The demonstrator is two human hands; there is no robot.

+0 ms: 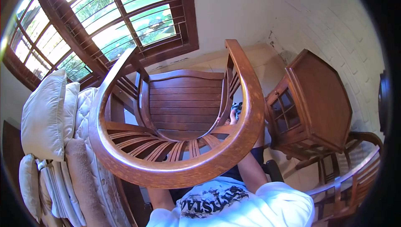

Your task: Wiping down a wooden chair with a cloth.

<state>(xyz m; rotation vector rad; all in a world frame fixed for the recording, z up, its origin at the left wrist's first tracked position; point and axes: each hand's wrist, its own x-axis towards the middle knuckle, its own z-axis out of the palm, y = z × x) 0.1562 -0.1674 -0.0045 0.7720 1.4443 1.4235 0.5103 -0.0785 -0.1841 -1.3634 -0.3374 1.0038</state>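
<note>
A wooden armchair (184, 101) fills the middle of the view. It has a curved top rail (175, 173), a slatted back and a seat of wooden boards (184, 100). My right forearm (250, 167) passes under the rail. Through the gap below the right armrest, my right hand (232, 118) shows in part, beside the seat's edge. A small dark and pale-blue object (237, 108) is in its fingers, too covered to name. My left forearm (159, 197) goes beneath the back of the chair, and my left hand is hidden there.
On the left, a mattress (89, 108) stands beside pillows (44, 117) and folded cloths (58, 189). A wooden cabinet with glass panes (325, 108) is on the right, with another slatted wooden chair (357, 180) below it. Barred windows (125, 14) are ahead.
</note>
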